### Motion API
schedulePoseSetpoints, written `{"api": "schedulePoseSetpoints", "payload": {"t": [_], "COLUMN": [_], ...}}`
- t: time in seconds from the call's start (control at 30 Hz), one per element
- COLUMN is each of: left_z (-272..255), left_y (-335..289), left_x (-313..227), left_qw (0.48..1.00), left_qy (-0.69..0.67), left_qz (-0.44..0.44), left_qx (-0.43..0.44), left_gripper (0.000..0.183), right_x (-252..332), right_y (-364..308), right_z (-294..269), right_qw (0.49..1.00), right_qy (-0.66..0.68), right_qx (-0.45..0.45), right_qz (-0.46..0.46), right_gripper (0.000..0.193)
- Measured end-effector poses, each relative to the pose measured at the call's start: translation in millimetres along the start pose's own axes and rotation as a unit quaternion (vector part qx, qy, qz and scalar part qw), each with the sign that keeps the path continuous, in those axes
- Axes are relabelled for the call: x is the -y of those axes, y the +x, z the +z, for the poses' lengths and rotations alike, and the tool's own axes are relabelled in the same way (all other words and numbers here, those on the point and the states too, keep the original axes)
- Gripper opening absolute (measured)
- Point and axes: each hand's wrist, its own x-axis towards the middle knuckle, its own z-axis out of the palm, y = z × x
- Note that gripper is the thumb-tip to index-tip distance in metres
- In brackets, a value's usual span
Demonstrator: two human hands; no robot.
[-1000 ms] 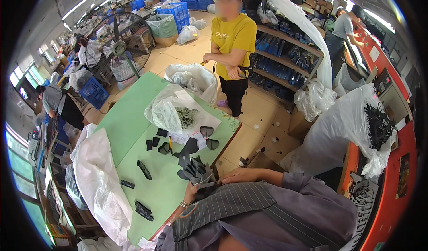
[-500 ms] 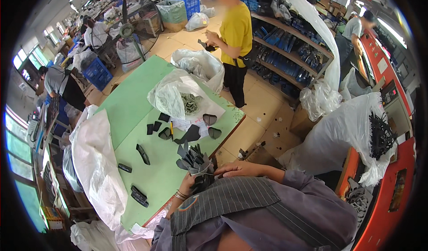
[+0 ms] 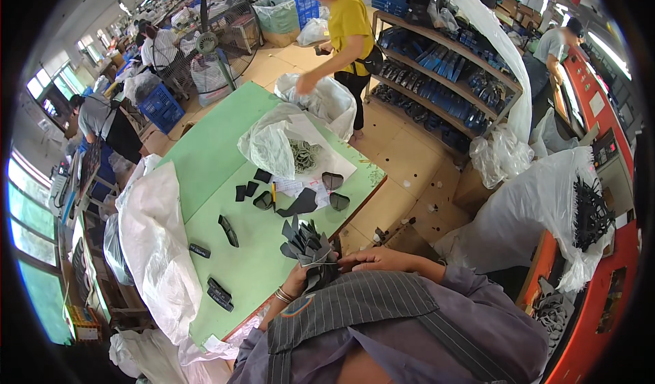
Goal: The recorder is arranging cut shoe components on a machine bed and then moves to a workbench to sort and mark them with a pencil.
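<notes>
My left hand (image 3: 295,283) is closed around a bundle of dark grey strips (image 3: 307,242), held upright by the table's near edge. A thin pale rubber band (image 3: 318,264) crosses the bundle towards my right hand (image 3: 372,258), whose fingers are bent at its right side; the fingertips are partly hidden. On the green table (image 3: 205,213) lie a flat dark cut piece (image 3: 297,203), several small black squares and curved dark pieces. A yellow pen (image 3: 273,196) rests by a written sheet. Nearer the left are black strip stacks (image 3: 220,294).
An open plastic bag of pale rings (image 3: 303,155) stands on the table, with white sheeting (image 3: 153,247) along its left edge. A person in yellow (image 3: 351,36) stands beyond, reaching over a white sack (image 3: 334,104). A large sack (image 3: 518,200) is to my right.
The view has shifted slightly, so everything sits further right. The person in yellow has lowered an arm toward the white sack. My hands keep their place at the bundle.
</notes>
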Motion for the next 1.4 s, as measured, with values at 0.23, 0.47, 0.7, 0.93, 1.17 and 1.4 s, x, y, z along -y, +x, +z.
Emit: {"api": "schedulePoseSetpoints", "payload": {"t": [0.23,0.47,0.7,0.93,1.17,1.4], "left_z": [-2.2,-13.4,-31.3,-63.8,-75.2,-102.7], "left_y": [-8.7,-5.2,-22.7,-61.0,-69.5,-59.8], "left_x": [12.8,22.5,42.6,82.9,90.3,102.6], "left_qw": [0.988,0.957,0.925,0.865,0.861,0.876], "left_qy": [-0.151,-0.286,-0.352,-0.374,-0.39,-0.365], "left_qz": [-0.01,-0.045,-0.018,0.029,0.044,0.026], "left_qx": [-0.003,-0.021,-0.142,-0.333,-0.324,-0.315], "left_gripper": [0.068,0.059,0.053,0.045,0.049,0.047], "right_x": [-11.4,-18.6,-19.7,-16.4,-12.7,-16.1], "right_y": [-8.8,-15.2,-19.1,-13.6,-2.7,4.4], "right_z": [-5.0,-6.2,-2.3,-2.9,-3.7,-8.5], "right_qw": [0.999,0.999,0.995,0.994,0.99,0.992], "right_qy": [-0.021,0.034,0.044,0.039,0.053,0.02], "right_qx": [0.018,0.019,0.005,-0.046,-0.067,-0.069], "right_qz": [0.024,0.035,0.093,0.091,0.116,0.102], "right_gripper": [0.041,0.041,0.043,0.042,0.043,0.041]}}
